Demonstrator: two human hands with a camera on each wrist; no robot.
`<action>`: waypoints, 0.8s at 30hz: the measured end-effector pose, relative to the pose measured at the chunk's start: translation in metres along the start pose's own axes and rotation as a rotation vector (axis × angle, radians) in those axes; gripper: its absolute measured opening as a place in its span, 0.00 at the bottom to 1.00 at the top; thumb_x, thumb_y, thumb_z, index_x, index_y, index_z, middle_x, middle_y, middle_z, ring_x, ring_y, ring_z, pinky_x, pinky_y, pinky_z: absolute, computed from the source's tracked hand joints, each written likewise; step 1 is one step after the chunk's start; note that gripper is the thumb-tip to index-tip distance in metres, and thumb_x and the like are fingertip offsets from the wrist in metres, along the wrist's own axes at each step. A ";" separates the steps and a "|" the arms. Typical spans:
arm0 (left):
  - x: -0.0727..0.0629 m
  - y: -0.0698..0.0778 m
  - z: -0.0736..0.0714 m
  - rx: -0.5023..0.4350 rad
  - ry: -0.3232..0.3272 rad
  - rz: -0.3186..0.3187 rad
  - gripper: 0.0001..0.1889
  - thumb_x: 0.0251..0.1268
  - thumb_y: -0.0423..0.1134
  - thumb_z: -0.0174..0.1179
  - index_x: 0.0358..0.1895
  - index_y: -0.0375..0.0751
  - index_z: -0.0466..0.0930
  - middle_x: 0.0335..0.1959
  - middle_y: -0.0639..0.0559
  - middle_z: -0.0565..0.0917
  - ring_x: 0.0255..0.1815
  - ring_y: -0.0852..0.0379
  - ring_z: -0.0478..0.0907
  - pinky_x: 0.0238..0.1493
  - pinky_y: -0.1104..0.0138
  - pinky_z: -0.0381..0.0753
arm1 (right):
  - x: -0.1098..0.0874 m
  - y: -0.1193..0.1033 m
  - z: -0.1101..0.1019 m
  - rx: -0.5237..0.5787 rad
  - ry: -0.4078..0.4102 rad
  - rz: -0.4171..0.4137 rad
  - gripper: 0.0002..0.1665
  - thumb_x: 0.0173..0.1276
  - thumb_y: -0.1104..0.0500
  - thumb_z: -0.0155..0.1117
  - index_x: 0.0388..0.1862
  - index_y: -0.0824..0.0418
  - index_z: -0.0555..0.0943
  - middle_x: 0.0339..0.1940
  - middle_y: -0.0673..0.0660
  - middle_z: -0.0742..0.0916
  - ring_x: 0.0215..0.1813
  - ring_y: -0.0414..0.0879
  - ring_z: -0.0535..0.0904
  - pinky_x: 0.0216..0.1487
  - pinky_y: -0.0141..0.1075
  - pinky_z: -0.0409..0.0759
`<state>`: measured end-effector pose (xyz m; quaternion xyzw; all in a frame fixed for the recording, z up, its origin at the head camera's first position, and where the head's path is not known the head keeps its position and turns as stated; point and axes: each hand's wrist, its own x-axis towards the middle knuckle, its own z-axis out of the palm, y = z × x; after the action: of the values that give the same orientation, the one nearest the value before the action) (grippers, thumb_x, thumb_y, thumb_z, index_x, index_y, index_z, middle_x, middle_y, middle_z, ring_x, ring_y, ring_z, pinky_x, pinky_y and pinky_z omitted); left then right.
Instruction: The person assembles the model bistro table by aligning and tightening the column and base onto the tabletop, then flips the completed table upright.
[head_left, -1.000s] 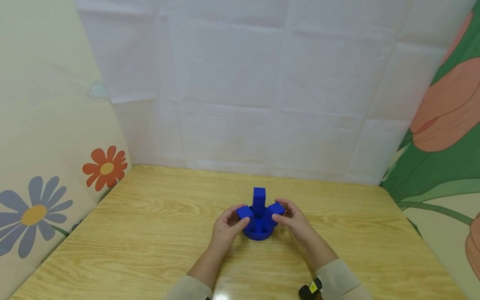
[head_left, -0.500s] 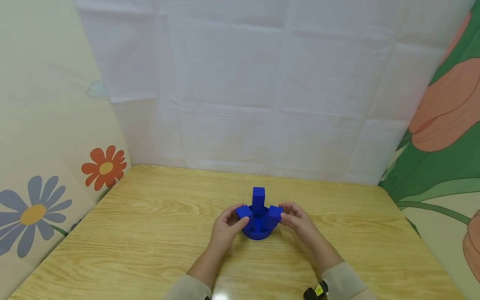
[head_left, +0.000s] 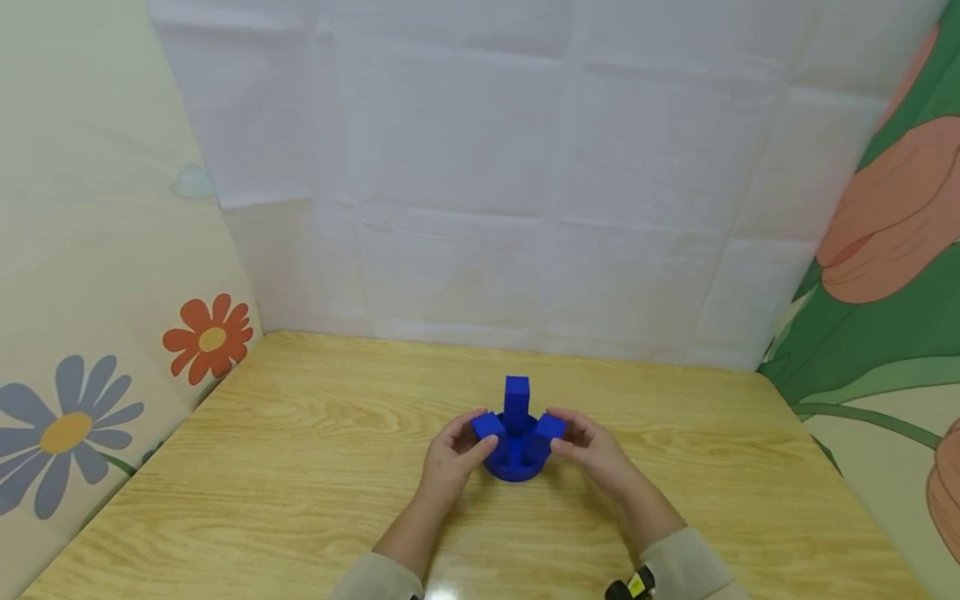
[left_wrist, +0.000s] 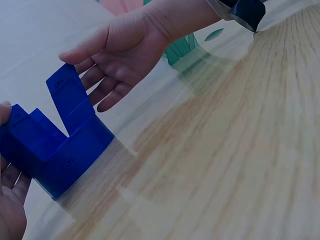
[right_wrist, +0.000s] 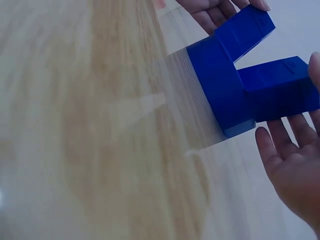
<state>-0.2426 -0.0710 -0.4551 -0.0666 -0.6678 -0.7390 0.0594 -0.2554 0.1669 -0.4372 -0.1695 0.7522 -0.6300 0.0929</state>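
A round blue plastic base (head_left: pixel 514 473) stands on the table, with three blue square-ended blocks rising from it. The back block (head_left: pixel 517 396) is upright and untouched. The left block (head_left: pixel 489 427) leans outward, and my left hand (head_left: pixel 450 457) grips it between thumb and fingers. Opposite it, the right block (head_left: pixel 551 427) also leans outward; my right hand (head_left: pixel 597 454) holds it, thumb on the near side and fingers behind. Small dark markings show on the block ends in the wrist views. In the right wrist view the right hand's fingers (right_wrist: pixel 287 137) lie along the block's underside.
The wood-grain table (head_left: pixel 315 467) spreads around the base. A white cloth (head_left: pixel 480 183) hangs at the back, with flower-printed panels (head_left: pixel 67 250) at the sides. A black band with a yellow label (head_left: pixel 633 583) is at the right sleeve.
My right hand first held the right block, then slid outward to its edge, and now holds it again with the thumb in front. The left hand has kept its grip.
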 end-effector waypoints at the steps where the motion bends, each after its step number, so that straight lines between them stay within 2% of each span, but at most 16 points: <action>1: 0.000 0.000 0.000 0.003 -0.001 0.002 0.24 0.61 0.29 0.65 0.61 0.30 0.75 0.55 0.36 0.81 0.47 0.67 0.79 0.51 0.78 0.78 | 0.000 0.000 0.001 0.003 0.011 0.002 0.34 0.71 0.58 0.62 0.71 0.69 0.65 0.54 0.53 0.81 0.51 0.39 0.76 0.52 0.29 0.78; 6: 0.000 -0.001 0.001 0.016 0.005 0.005 0.24 0.61 0.30 0.65 0.61 0.31 0.75 0.56 0.37 0.81 0.48 0.67 0.78 0.52 0.78 0.77 | -0.001 0.000 0.009 0.045 0.116 0.014 0.32 0.69 0.61 0.64 0.69 0.69 0.69 0.60 0.63 0.82 0.51 0.35 0.79 0.53 0.28 0.79; 11: 0.002 -0.004 0.000 0.012 0.008 -0.003 0.25 0.60 0.29 0.65 0.62 0.29 0.74 0.56 0.36 0.81 0.48 0.67 0.78 0.52 0.78 0.77 | -0.003 -0.001 0.021 0.055 0.240 0.018 0.28 0.68 0.66 0.63 0.66 0.70 0.72 0.59 0.69 0.82 0.50 0.35 0.81 0.51 0.28 0.80; 24: 0.001 -0.003 0.000 0.015 0.022 0.008 0.24 0.60 0.29 0.65 0.60 0.30 0.75 0.54 0.36 0.82 0.46 0.68 0.79 0.50 0.77 0.78 | -0.002 0.000 0.052 0.075 0.515 0.034 0.28 0.62 0.62 0.71 0.60 0.66 0.76 0.48 0.60 0.86 0.47 0.40 0.79 0.46 0.26 0.79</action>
<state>-0.2440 -0.0704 -0.4574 -0.0607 -0.6724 -0.7344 0.0702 -0.2357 0.1201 -0.4471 0.0125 0.7299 -0.6781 -0.0848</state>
